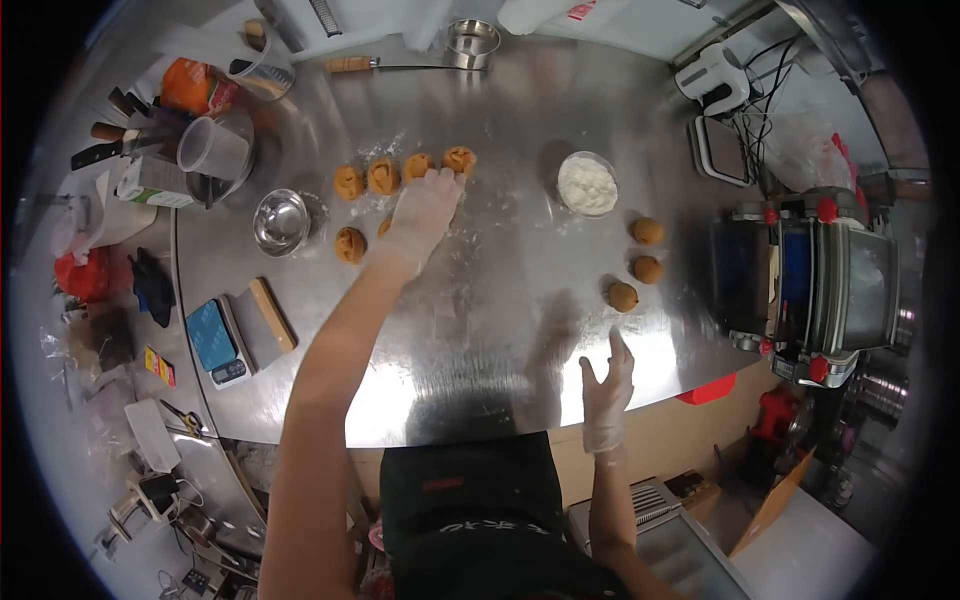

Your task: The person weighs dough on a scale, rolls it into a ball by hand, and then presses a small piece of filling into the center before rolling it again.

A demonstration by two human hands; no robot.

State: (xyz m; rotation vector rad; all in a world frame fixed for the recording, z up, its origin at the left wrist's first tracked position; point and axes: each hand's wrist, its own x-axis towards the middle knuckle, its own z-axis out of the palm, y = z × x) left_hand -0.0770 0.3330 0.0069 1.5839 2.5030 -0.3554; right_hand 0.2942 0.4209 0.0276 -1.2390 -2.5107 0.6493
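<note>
My left hand (425,215), in a clear glove, reaches over a group of brown dough pieces (382,176) on the steel table. Its fingertips are at the right end of the back row, by the last piece (459,160); whether they grip anything is hidden. Another dough piece (350,245) sits in front, and one beside it is partly covered by the hand. My right hand (608,385), also gloved, hovers near the front edge with its fingers apart and empty. Three round brown balls (648,269) lie beyond it, below a bowl of white powder (588,184).
A metal bowl (281,222) stands left of the dough. Further left are a scale (213,340) and a wooden-handled scraper (272,314). A rolling machine (810,285) occupies the right end. A sieve (473,43) and a long knife (400,66) lie at the back.
</note>
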